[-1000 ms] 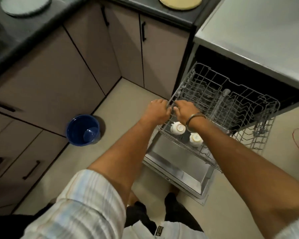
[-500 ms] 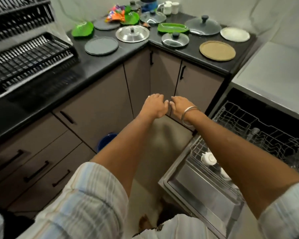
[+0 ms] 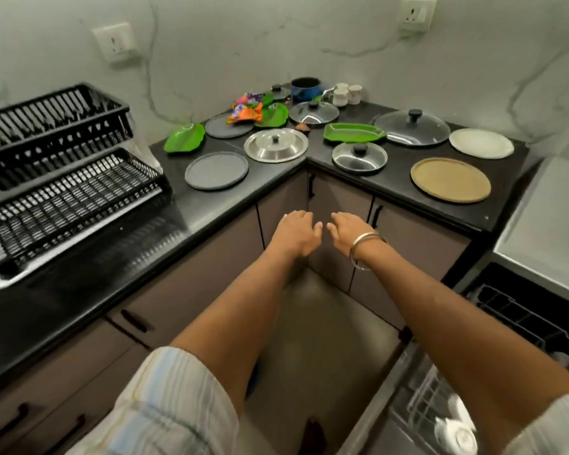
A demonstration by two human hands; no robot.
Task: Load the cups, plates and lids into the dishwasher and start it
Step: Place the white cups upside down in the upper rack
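our left hand (image 3: 294, 232) and right hand (image 3: 350, 232): loose, holding nothing | steel lid (image 3: 276, 145) and small lid (image 3: 359, 156): on the counter (image 3: 391, 178), up ahead of us | both hands about as near | dishwasher (image 3: 440, 402): low on our right

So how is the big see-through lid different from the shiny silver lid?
The glass lid is see-through with a black knob; the steel lid is solid shiny metal with a metal knob. The glass lid looks wider. It sits further right on the counter, the steel lid at the corner. Both are round and lie knob up.
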